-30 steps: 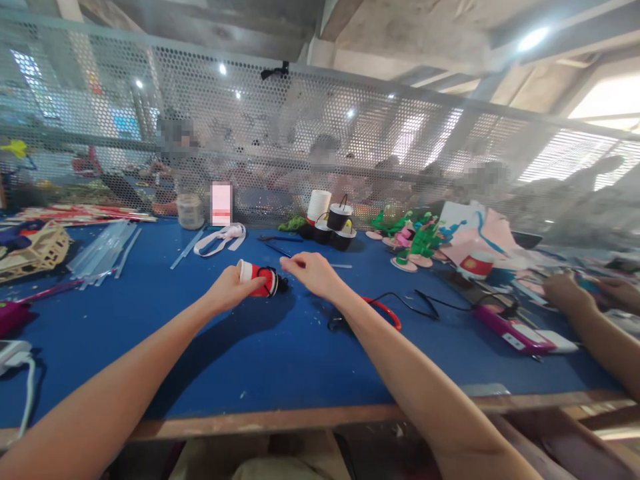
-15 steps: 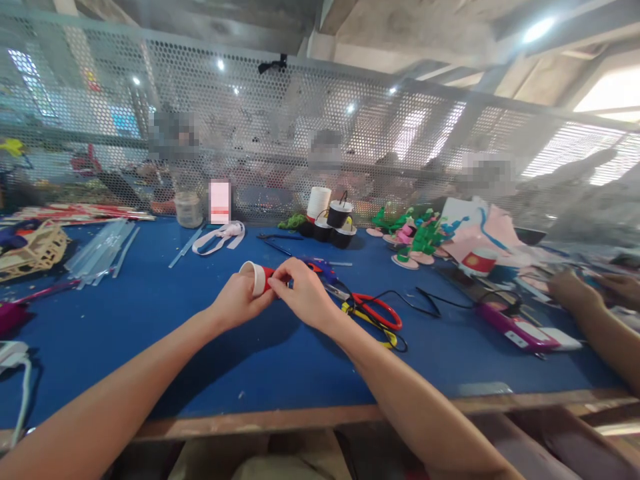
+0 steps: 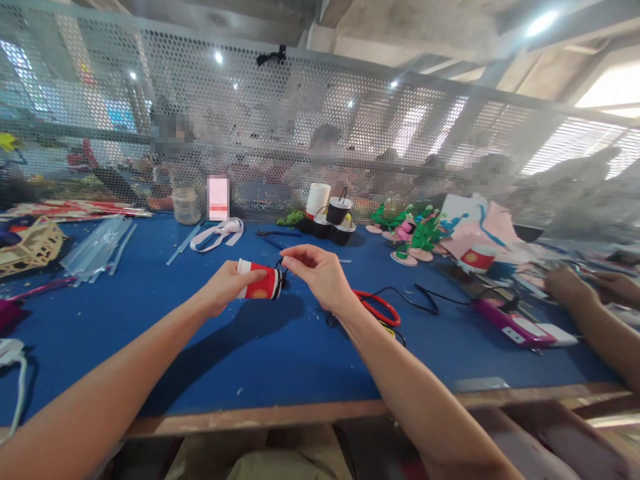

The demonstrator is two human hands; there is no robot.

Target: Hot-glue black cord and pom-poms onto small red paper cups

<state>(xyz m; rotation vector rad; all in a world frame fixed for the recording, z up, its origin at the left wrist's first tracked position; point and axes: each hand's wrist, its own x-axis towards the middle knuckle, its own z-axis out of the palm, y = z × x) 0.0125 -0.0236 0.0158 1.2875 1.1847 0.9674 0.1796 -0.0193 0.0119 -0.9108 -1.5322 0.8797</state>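
Tipped on its side above the blue table (image 3: 240, 360) is a red-and-white paper cup (image 3: 256, 283), which my left hand (image 3: 223, 288) grips with the thumb along its side. At the cup's right end sits a dark piece (image 3: 283, 279) with thin black wire. Thumb and forefinger of my right hand (image 3: 320, 275) pinch together at the top of that wire. Behind my right wrist, red-handled pliers (image 3: 377, 307) lie partly covered. Further back, several small black buckets (image 3: 343, 231) with wire handles stand beside a stack of white cups (image 3: 318, 199).
Green cactus-like figures (image 3: 417, 237) stand at back right, near another red cup (image 3: 477, 259). A purple power strip (image 3: 515, 323) lies before a co-worker's hands (image 3: 575, 287). Clear glue sticks (image 3: 97, 247) and a white ribbon (image 3: 217, 233) lie left. A perforated metal screen (image 3: 280, 100) rises behind.
My left hand has turned the cup so its red side shows. My right hand has drawn back slightly right and up from the cup's end, fingertips now at the black wire.
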